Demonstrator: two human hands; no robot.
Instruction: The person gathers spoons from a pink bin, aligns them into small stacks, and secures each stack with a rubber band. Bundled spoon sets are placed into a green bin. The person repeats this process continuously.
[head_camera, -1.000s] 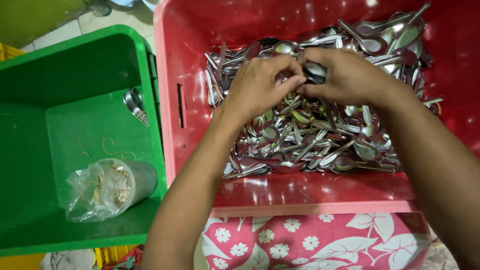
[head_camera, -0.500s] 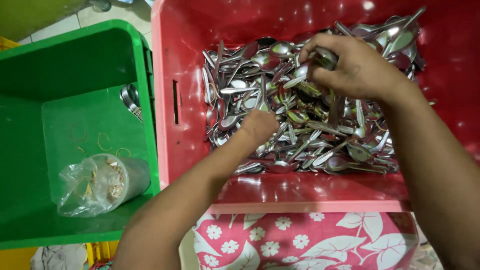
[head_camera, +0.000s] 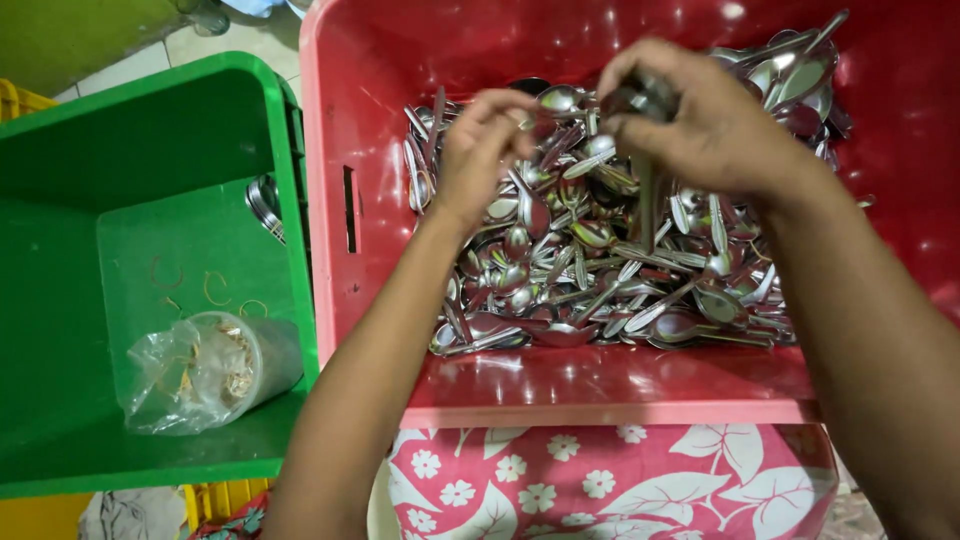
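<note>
A red plastic crate (head_camera: 620, 385) holds a heap of steel spoons (head_camera: 590, 270). My right hand (head_camera: 700, 125) hovers over the heap's far side, fingers closed around a bundle of spoons (head_camera: 645, 170) whose handles hang down below my fist. My left hand (head_camera: 480, 150) is over the left part of the heap, fingers pinched together on a spoon or two at the heap's top; the motion blur hides exactly what it grips.
A green crate (head_camera: 130, 150) stands to the left, touching the red one. Inside it lie a clear plastic bag with a round container (head_camera: 205, 370), a few rubber bands (head_camera: 200, 285) and a small stack of spoons (head_camera: 265, 205). Red floral cloth (head_camera: 600, 480) shows below.
My right hand stayed high with its bundle. My left hand dipped down into the spoons, then rose back up toward the right hand.
</note>
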